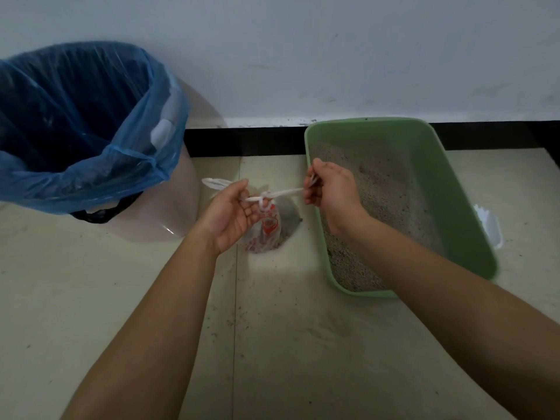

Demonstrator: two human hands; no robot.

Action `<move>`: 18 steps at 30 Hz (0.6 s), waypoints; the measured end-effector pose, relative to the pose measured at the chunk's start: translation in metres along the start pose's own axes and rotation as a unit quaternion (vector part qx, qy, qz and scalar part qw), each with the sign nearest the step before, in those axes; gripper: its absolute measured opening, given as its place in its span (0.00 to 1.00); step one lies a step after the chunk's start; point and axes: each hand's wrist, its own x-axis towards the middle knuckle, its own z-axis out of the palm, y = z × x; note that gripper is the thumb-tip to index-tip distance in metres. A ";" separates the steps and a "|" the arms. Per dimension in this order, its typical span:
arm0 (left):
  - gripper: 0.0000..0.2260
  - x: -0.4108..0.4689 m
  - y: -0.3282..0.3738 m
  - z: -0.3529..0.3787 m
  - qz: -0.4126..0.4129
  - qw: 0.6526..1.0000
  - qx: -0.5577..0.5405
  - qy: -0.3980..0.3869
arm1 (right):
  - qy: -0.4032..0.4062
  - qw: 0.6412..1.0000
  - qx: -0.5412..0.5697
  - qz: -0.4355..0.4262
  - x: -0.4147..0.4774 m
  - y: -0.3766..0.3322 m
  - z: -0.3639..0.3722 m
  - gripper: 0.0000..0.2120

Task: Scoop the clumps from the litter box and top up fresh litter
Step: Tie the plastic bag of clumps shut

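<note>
A small white plastic bag with red print (pixel 266 230) hangs between my hands above the floor, its handles tied in a knot at the top. My left hand (pixel 235 215) holds one handle strand, its end sticking out to the left. My right hand (pixel 328 189) pinches the other strand and holds it taut to the right. The green litter box (pixel 454 189) stands on the floor at the right, filled with grey litter (pixel 378 189). My right forearm crosses over its near end.
A white bin lined with a blue bag (pixel 85 128) stands at the left against the wall. A white object (pixel 489 225) peeks out behind the litter box's right side. Litter grains are scattered on the pale tiled floor (pixel 272 328).
</note>
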 end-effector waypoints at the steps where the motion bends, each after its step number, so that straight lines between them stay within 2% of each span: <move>1: 0.08 -0.001 0.000 0.000 0.012 0.999 0.034 0.004 | 0.001 0.999 -0.029 0.023 0.001 0.000 -0.002 0.14; 2: 0.07 -0.002 0.001 0.000 0.024 0.998 0.062 0.011 | -0.007 0.996 -0.067 0.059 0.002 0.000 -0.004 0.14; 4: 0.12 -0.006 0.002 0.000 0.044 0.993 0.100 0.047 | -0.054 0.976 -0.150 0.148 0.003 0.000 -0.008 0.13; 6: 0.16 -0.009 0.000 -0.001 0.060 0.987 0.136 0.066 | -0.084 0.953 -0.227 0.182 0.005 -0.001 -0.011 0.14; 8: 0.18 -0.011 0.001 -0.002 0.073 0.979 0.178 0.061 | -0.096 0.928 -0.333 0.133 0.009 -0.002 -0.012 0.14; 11: 0.19 -0.014 0.008 -0.004 0.090 0.954 0.283 0.044 | -0.081 0.837 -0.541 -0.035 0.014 -0.002 -0.007 0.09; 12: 0.18 -0.016 0.012 -0.004 0.094 0.944 0.313 0.040 | -0.069 0.818 -0.565 -0.086 0.015 -0.001 -0.003 0.12; 14: 0.18 -0.021 0.018 -0.002 0.106 0.927 0.357 0.034 | -0.100 0.820 -0.547 -0.137 0.019 0.006 0.002 0.19; 17: 0.17 -0.028 0.024 0.000 0.125 0.905 0.404 0.032 | -0.253 0.828 -0.493 -0.083 0.018 0.023 0.015 0.30; 18: 0.17 -0.031 0.026 0.000 0.129 0.902 0.411 0.034 | -0.280 0.840 -0.461 -0.065 0.018 0.030 0.020 0.31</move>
